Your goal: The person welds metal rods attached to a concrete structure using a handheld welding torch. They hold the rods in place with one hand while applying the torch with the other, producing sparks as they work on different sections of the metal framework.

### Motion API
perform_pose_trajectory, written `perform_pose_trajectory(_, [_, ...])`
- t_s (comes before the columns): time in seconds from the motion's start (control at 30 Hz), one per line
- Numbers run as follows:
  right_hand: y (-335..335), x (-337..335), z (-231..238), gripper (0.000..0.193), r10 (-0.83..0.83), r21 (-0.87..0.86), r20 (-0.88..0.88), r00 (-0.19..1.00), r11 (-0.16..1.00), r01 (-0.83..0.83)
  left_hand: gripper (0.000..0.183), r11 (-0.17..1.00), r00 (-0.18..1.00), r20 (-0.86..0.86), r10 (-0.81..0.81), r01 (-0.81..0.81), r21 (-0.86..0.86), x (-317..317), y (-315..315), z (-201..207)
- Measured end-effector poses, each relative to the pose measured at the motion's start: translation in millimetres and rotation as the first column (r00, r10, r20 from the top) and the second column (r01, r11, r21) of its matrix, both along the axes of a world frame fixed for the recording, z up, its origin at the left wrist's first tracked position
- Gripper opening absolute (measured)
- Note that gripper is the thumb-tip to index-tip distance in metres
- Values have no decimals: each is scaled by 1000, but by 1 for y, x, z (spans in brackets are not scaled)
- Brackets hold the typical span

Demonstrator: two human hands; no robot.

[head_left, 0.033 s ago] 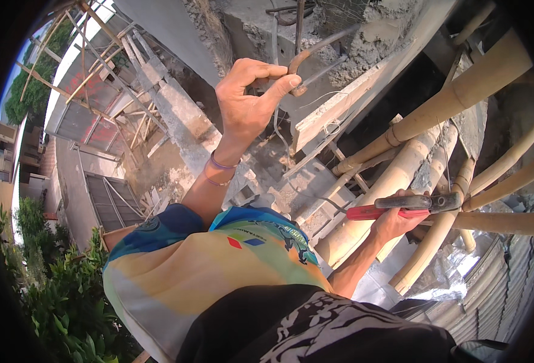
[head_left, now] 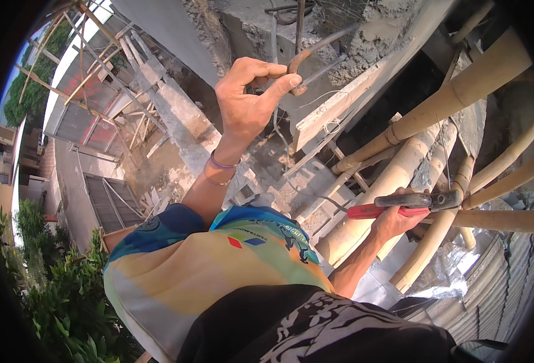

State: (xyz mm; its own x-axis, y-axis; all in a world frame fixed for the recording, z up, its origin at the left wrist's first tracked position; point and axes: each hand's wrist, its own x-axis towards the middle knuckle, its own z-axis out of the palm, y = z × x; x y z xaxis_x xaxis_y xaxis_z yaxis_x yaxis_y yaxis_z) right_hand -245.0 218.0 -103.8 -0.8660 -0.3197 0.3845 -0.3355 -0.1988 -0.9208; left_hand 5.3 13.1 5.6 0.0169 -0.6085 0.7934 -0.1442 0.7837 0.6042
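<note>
Left hand (head_left: 243, 98): raised at 12 o'clock, its grip closed, with thumb and forefinger brought together on the hooked end of a bent rod.
Bent rod (head_left: 297, 62): seen just past 12 o'clock, pointed toward 1 o'clock and the rough concrete (head_left: 373, 54); whether its far end is fixed there cannot be told.
Right hand (head_left: 394, 224): placed at 3 o'clock, its grip clamped around a red-handled tool.
Red-handled tool (head_left: 403, 200): carried above the bamboo poles (head_left: 442, 107), its dark metal head turned outward; whether one tool or two are held together cannot be told.
Slip risk: the rod could be lost from so light a pinch, if it is twisted or knocked.
Drop risk: the tool could be let fall among the poles, should the one-handed hold be loosened.
Scrape risk: knuckles could be grazed on the concrete if the rod is pushed hard toward 1 o'clock.
Edges: a wooden board (head_left: 312, 128) is set near 1 o'clock, with a dark hollow (head_left: 403, 100) beyond it; corrugated sheets (head_left: 491, 296) are spread at 4 o'clock.
Room: more is judged to be offered toward 10 o'clock, where a concrete ledge (head_left: 182, 115) is set well apart; the right hand is hemmed in by bamboo.
</note>
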Motion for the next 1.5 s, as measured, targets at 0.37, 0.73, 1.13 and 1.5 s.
perform_pose_trajectory(0.37, [-18,39,59,54,89,54,-88,992,995,-85,15,994,994,-48,-100,99,-40,-3,-14,-2])
perform_pose_trajectory(0.73, [-91,75,106,60,-13,246,-581,814,950,191,19,972,973,-83,-214,203,-122,0,-38,-8])
perform_pose_trajectory(1.13, [-145,95,119,66,5,386,-702,712,843,374,21,903,920,-94,-381,349,-249,0,-61,-7])
perform_pose_trajectory(1.5, [-170,104,128,65,4,469,-681,733,771,431,23,880,906,-46,-421,396,-264,1,-70,-10])
